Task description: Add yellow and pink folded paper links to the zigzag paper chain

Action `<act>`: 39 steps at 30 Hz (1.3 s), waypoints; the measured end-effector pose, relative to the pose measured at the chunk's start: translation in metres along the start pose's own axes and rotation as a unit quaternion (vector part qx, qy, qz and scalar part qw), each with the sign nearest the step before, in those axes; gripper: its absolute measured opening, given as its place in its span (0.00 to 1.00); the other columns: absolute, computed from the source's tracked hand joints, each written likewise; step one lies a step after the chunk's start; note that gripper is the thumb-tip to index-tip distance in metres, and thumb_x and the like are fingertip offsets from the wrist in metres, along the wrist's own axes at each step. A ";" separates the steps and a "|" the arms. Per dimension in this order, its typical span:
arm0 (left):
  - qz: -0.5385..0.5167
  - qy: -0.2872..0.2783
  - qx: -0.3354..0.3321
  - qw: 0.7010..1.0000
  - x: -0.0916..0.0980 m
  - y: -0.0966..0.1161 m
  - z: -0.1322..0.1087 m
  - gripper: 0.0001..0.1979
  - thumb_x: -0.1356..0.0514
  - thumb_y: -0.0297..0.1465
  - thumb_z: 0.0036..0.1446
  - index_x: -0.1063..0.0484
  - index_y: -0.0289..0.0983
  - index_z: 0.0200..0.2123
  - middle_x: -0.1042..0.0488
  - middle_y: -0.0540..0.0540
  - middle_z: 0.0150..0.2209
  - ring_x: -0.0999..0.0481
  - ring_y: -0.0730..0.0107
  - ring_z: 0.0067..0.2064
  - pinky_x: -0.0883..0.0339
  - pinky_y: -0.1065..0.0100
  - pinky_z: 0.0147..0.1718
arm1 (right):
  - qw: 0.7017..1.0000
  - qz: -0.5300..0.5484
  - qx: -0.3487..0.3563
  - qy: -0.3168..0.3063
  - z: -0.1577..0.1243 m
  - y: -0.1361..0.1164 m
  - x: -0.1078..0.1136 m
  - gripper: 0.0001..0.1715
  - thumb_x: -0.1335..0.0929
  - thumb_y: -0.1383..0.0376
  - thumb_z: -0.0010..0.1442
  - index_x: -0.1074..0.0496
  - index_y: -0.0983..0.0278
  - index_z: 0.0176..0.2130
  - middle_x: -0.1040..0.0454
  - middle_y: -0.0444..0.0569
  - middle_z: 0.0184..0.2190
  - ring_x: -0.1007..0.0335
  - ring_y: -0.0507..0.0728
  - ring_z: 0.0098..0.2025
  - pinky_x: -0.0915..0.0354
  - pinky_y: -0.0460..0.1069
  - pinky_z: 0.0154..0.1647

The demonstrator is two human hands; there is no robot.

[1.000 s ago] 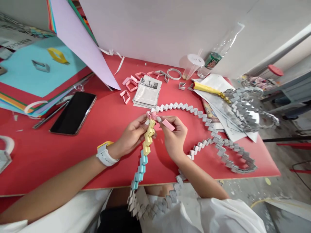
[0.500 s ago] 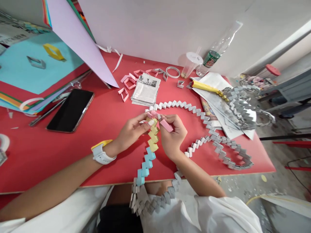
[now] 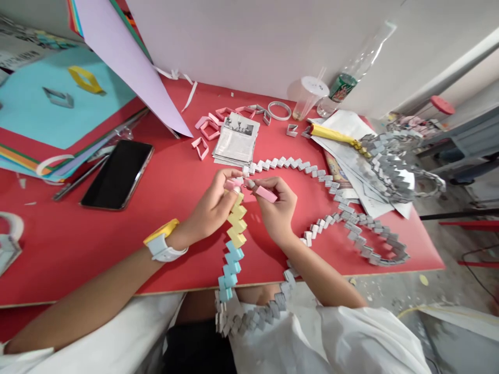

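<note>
A folded paper chain [image 3: 237,224] in zigzag links runs from my fingers over the table edge, pink at the top, then yellow, blue and grey newsprint. My left hand [image 3: 212,205] pinches its pink end between thumb and fingers. Close beside it, my right hand [image 3: 278,208] is closed on a folded pink paper strip [image 3: 266,194], whose tip meets or nearly meets the chain's end; the exact contact is too small to tell. The grey part of the chain dips over my lap, then loops back across the red table [image 3: 187,176].
Behind my hands lie a stack of newspaper pieces [image 3: 236,139] and several pink folded links [image 3: 210,130]. A phone [image 3: 117,175] rests at left, near coloured paper sheets [image 3: 136,67]. A lidded cup [image 3: 310,96], a bottle [image 3: 339,93] and a yellow paper roll [image 3: 331,132] stand or lie at back right.
My hands have drawn slightly apart, the left shifting a little left with the chain's end. The pink strip in my right hand has tilted flatter. The view has shifted slightly.
</note>
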State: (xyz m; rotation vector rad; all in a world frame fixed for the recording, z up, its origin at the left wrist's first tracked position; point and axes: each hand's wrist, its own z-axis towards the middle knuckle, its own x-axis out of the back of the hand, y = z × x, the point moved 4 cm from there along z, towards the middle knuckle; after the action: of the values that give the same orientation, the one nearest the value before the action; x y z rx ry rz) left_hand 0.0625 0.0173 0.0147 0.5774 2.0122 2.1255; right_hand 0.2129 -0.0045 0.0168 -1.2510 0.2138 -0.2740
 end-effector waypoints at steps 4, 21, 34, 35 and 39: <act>-0.028 -0.017 0.103 0.994 0.004 -0.007 0.007 0.16 0.49 0.38 0.62 0.35 0.38 0.49 0.32 0.50 0.29 0.36 0.72 0.27 0.40 0.70 0.24 | 0.999 0.003 -0.035 -0.016 0.002 0.005 -0.001 0.03 0.30 0.70 0.54 0.26 0.62 0.33 0.22 0.46 0.31 0.25 0.54 0.34 0.29 0.50 0.36; -0.112 -0.013 0.005 0.994 0.019 -0.013 0.012 0.06 0.45 0.30 0.54 0.42 0.41 0.34 0.40 0.48 0.38 0.36 0.70 0.36 0.34 0.70 0.32 | 0.903 0.159 -0.258 -0.304 -0.012 0.008 -0.027 0.16 0.25 0.52 0.51 0.19 0.61 0.34 0.25 0.49 0.42 0.28 0.55 0.42 0.29 0.53 0.48; 0.123 -0.042 -0.091 0.987 0.039 0.016 0.018 0.11 0.41 0.30 0.56 0.24 0.39 0.42 0.23 0.46 0.42 0.24 0.65 0.45 0.31 0.67 0.44 | 0.924 0.104 -0.223 -0.292 -0.011 0.011 -0.024 0.14 0.22 0.55 0.46 0.20 0.60 0.32 0.25 0.48 0.36 0.29 0.56 0.43 0.31 0.54 0.49; 0.133 -0.032 -0.096 0.986 0.041 0.018 0.019 0.12 0.40 0.30 0.54 0.23 0.40 0.42 0.22 0.46 0.42 0.24 0.65 0.44 0.30 0.67 0.43 | 0.925 0.100 -0.223 -0.290 -0.011 0.011 -0.024 0.14 0.22 0.55 0.46 0.20 0.61 0.31 0.25 0.48 0.36 0.29 0.56 0.43 0.31 0.55 0.49; 0.096 -0.016 -0.063 0.993 0.041 0.018 0.017 0.11 0.37 0.29 0.52 0.22 0.39 0.40 0.21 0.46 0.40 0.22 0.66 0.40 0.28 0.67 0.40 | 0.931 0.080 -0.215 -0.283 -0.009 0.008 -0.025 0.12 0.22 0.57 0.45 0.21 0.60 0.29 0.25 0.48 0.35 0.29 0.57 0.44 0.32 0.55 0.49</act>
State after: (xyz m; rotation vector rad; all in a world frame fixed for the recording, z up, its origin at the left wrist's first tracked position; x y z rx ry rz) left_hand 0.0342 0.0472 0.0396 0.8064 1.8556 2.3159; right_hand 0.1872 -0.0026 0.0062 -1.6824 -0.1317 0.2974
